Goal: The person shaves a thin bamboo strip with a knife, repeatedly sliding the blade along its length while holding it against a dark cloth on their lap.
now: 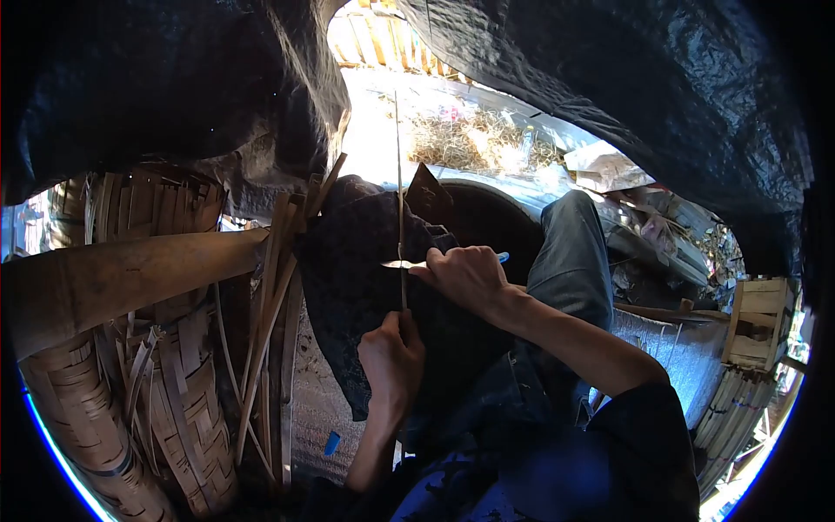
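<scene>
My left hand is closed around a long, thin bamboo strip that runs upright through the middle of the view. The strip's lower end comes out below the fist. Above it, my right hand grips a knife, its bright blade pointing left and lying across the strip. A blue handle end pokes out on the far side of the right hand. Beneath both hands, a dark cloth covers my lap. Whether the blade cuts into the strip cannot be made out.
Woven bamboo baskets stand at the left, with a thick bamboo pole across them and loose slats beside. Black plastic sheeting hangs overhead. Shavings lie ahead. A wooden crate and bundled sticks are at right.
</scene>
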`<state>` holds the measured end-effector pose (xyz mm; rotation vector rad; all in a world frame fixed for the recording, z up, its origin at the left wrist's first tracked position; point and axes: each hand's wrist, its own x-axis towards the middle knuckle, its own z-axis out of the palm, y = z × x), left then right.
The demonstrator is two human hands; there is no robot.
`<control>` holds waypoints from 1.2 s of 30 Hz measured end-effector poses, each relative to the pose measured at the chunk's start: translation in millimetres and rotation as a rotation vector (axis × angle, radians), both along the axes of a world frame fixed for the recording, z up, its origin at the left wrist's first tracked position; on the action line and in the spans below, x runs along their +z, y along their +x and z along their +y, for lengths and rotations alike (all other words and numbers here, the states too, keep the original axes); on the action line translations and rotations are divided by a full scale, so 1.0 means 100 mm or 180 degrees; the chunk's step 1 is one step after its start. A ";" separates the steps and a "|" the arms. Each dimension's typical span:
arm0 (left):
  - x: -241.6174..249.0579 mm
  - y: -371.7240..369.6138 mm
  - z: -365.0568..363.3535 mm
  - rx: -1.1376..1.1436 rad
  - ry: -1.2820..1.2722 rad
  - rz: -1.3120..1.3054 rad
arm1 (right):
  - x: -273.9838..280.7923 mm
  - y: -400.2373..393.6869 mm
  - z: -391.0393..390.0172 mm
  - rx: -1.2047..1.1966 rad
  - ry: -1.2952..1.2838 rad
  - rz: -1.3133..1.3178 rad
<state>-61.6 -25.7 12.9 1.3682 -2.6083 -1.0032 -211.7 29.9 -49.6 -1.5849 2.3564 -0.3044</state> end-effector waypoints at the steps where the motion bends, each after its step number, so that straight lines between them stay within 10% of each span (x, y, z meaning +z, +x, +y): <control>1: 0.00 0.01 0.01 0.0000 -0.0008 0.0007 | 0.02 0.00 0.00 0.0003 0.0038 -0.0028; 11: 0.03 0.14 0.27 -0.0489 -0.0012 0.0278 | -0.29 -0.60 -0.08 -0.0514 0.0296 0.0037; 22: 0.08 0.08 -0.18 0.1637 0.3024 0.1182 | 0.33 -0.05 0.21 -0.0445 -0.0534 -0.2196; 36: -0.10 0.24 -0.23 0.2086 0.3609 0.1553 | 0.11 0.24 0.12 -0.0006 -0.0158 -0.1221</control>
